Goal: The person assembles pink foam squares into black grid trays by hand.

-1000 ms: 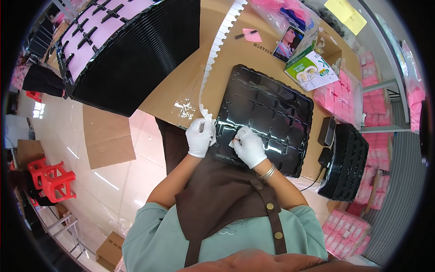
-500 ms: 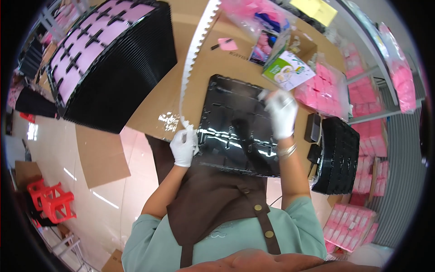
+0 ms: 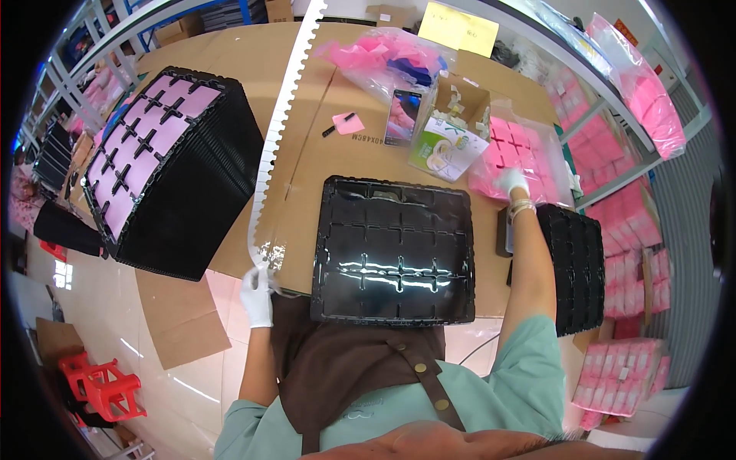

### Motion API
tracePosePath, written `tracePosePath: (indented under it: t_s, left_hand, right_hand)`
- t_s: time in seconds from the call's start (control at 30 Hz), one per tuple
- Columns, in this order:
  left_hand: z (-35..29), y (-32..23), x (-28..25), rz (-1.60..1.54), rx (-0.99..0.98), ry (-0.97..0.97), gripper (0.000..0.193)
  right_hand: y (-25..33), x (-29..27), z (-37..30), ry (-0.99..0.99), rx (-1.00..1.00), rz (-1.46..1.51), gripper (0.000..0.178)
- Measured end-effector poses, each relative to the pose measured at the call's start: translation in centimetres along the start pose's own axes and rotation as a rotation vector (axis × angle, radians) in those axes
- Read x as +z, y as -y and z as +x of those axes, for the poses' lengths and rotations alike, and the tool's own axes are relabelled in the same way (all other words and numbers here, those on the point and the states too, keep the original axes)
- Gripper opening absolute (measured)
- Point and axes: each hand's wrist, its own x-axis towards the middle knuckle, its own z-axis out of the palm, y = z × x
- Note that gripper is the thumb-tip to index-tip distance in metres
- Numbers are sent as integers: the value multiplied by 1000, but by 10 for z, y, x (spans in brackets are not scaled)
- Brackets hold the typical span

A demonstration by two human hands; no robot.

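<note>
My left hand point(image 3: 257, 297), in a white glove, is closed on the lower end of a long white strip with a notched edge point(image 3: 279, 138). The strip runs up and away across the brown table. My right hand point(image 3: 512, 182), also gloved, reaches over the clear bag of pink pieces point(image 3: 518, 146) at the right and seems to touch it; its fingers are too small and smeared to read. Directly in front of me lies a shiny black plastic tray point(image 3: 395, 251) with cross-shaped ridges, touched by neither hand.
A tall stack of black trays point(image 3: 207, 184) topped with lilac sheets stands on the left. Another black tray stack point(image 3: 573, 268) is beside my right forearm. An open carton point(image 3: 452, 142), a phone point(image 3: 402, 116) and pink plastic bags point(image 3: 376, 57) sit farther back. Red stools point(image 3: 103, 387) stand on the floor.
My right hand has moved off the black tray, to the right, onto the bag of pink pieces. My left hand keeps the strip's end. The whole view has shifted.
</note>
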Motion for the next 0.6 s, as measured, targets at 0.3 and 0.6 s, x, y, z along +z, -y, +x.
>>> tracePosePath:
  t_s: [0.3, 0.6]
  left_hand:
    - [-9, -74, -27, 543, 304, -373, 46]
    - [-46, -145, 72, 208, 599, 253, 25]
  right_hand:
    - [-3, 11, -35, 37, 228, 268, 26]
    - [22, -68, -38, -515, 50, 575, 18]
